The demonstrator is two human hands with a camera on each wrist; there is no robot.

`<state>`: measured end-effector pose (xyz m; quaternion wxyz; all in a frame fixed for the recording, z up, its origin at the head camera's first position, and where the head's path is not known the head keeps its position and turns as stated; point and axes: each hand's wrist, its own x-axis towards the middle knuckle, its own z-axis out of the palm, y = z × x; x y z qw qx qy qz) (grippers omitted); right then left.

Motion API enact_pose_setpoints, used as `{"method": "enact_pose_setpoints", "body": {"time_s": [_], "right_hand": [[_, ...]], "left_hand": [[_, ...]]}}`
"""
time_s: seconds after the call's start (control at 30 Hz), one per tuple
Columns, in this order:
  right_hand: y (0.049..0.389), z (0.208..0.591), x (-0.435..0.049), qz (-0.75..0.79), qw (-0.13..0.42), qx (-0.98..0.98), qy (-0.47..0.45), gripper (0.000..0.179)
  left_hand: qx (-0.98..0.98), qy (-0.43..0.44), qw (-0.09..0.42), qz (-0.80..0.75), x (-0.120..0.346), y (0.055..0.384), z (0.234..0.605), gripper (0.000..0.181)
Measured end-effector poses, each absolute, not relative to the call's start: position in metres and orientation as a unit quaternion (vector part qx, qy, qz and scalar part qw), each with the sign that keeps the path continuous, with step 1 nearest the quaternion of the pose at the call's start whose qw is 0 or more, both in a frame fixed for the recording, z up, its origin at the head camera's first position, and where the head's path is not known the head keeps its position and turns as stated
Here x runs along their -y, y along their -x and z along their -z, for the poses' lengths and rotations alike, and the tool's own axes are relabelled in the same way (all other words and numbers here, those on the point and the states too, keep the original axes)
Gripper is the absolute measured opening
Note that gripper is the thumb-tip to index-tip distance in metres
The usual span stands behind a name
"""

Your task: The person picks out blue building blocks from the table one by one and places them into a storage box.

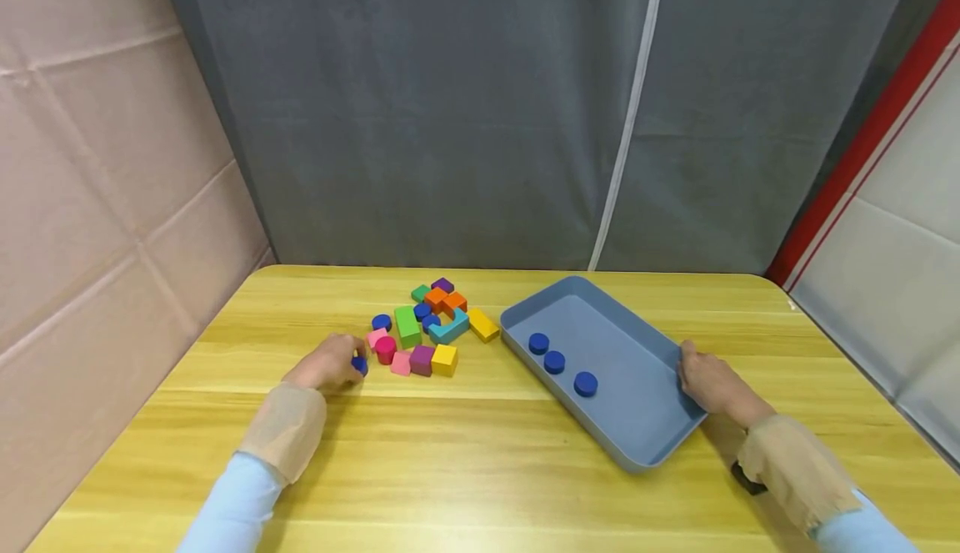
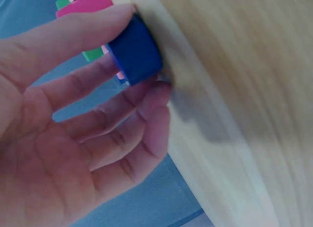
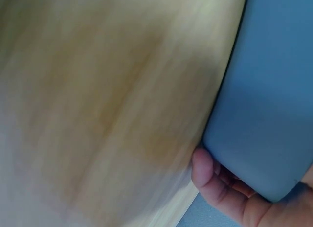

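My left hand (image 1: 330, 363) pinches a blue round block (image 2: 137, 52) between thumb and fingertips, close over the table at the near left of the block group. In the left wrist view the thumb lies along its upper side and the other fingers curl below. My right hand (image 1: 711, 382) grips the right-hand rim of a grey-blue tray (image 1: 637, 419); in the right wrist view its fingers curl around the tray's edge. Inside the tray, along its left side, lie three blue discs: a far one (image 1: 538, 343), a middle one (image 1: 554, 362) and a near one (image 1: 586, 384).
Several loose blocks sit left of the tray, among them a green block (image 1: 408, 328), a light-blue curved block (image 1: 449, 328), a yellow cube (image 1: 445, 360), a magenta cylinder (image 1: 386, 349) and another blue disc (image 1: 382, 322). A grey curtain (image 1: 450, 119) hangs behind the wooden table (image 1: 450, 470).
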<state>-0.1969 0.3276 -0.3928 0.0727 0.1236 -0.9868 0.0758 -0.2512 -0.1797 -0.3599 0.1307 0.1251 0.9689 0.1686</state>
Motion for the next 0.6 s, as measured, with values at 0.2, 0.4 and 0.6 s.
{"method": "enact_pose_setpoints", "body": {"time_s": [0.2,0.4,0.6], "right_hand": [[0.1971,0.3937,-0.3276,-0.076,0.075,0.986,-0.125,0.009],[0.1977,0.394,-0.3282,-0.079,0.071,0.987,-0.122,0.009],[0.1978,0.394,-0.3282,-0.081,0.067,0.988,-0.117,0.009]], "left_hand": [[-0.966,-0.137,0.141,-0.169,0.1831,0.2482,0.3546,0.022],[-0.965,-0.151,0.119,-0.176,0.1865,0.2497,0.3539,0.018],[-0.966,-0.148,0.109,-0.181,0.1864,0.2501,0.3519,0.017]]}}
